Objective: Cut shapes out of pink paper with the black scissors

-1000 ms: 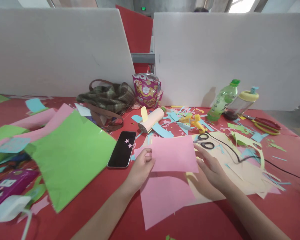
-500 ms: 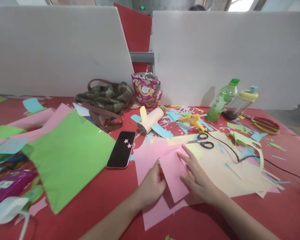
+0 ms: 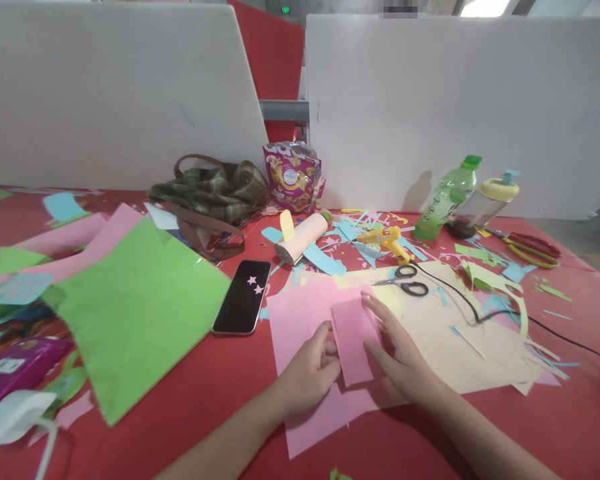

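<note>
A small folded pink paper (image 3: 355, 340) lies on a larger pink sheet (image 3: 300, 320) on the red table (image 3: 220, 393). My left hand (image 3: 307, 377) has curled fingers that pinch the small paper's left edge. My right hand (image 3: 397, 350) lies with fingers stretched out, pressing along the small paper's right edge. A black phone (image 3: 243, 297) with two pale stars on it rests just left of the pink sheet. Black-handled scissors (image 3: 405, 283) lie beyond my right hand on a cream sheet (image 3: 460, 340).
A green sheet (image 3: 135, 307) and more pink sheets cover the left. A plaid bag (image 3: 210, 193), a snack packet (image 3: 293, 177), a paper roll (image 3: 300, 240), a yellow glue gun (image 3: 390, 241) with black cord, a green bottle (image 3: 445, 200), a yellow-lidded cup (image 3: 485, 203) and red scissors (image 3: 530, 250) stand behind. White dividers wall the back.
The pink paper I held up a second ago came down onto the larger pink sheet and now lies folded narrower. Both hands dropped to the table and press its edges.
</note>
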The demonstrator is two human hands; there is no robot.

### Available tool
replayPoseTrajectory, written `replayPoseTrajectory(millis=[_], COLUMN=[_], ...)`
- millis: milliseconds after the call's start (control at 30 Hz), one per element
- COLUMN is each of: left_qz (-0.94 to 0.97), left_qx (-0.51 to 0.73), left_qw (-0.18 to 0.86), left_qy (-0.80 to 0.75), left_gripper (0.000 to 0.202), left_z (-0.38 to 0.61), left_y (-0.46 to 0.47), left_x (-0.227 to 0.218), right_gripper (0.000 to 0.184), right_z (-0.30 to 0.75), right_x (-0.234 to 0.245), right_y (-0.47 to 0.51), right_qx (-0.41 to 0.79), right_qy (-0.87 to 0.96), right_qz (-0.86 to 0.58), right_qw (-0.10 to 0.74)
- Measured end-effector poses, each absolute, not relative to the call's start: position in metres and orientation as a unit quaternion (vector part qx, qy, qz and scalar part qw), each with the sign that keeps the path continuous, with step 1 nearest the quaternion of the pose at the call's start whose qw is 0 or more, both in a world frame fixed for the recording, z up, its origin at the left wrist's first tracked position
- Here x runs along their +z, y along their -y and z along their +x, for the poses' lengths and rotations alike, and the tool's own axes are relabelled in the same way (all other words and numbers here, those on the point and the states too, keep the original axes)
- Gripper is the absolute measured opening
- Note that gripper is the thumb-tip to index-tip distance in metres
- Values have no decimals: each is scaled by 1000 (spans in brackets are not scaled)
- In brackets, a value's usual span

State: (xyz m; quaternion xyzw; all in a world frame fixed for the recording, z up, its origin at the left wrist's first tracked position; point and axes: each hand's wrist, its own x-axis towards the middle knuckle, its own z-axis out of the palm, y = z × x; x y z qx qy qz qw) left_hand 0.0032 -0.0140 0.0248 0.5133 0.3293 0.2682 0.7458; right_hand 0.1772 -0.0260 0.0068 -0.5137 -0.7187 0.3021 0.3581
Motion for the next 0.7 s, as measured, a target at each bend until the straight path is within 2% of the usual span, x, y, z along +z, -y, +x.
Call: replayPoseTrajectory(millis=[200, 400, 700], left_qz=[490, 530, 551], left_qx=[265, 254, 262], left_qw=[746, 681, 653], left_qy=[-366, -437, -449], left_gripper=[17, 25, 26], left_z=[3, 0, 0], left_y=[13, 13, 14], left_x=[24, 17, 13], right_gripper=[53, 53, 51], right_z=[175, 173, 171], right_x=[4, 5, 8], right_y=[26, 28, 29], right_qx=[274, 256, 238], right_qy=[738, 748, 756], right_qz=[-509, -510, -507], right_qw=[348, 339, 340])
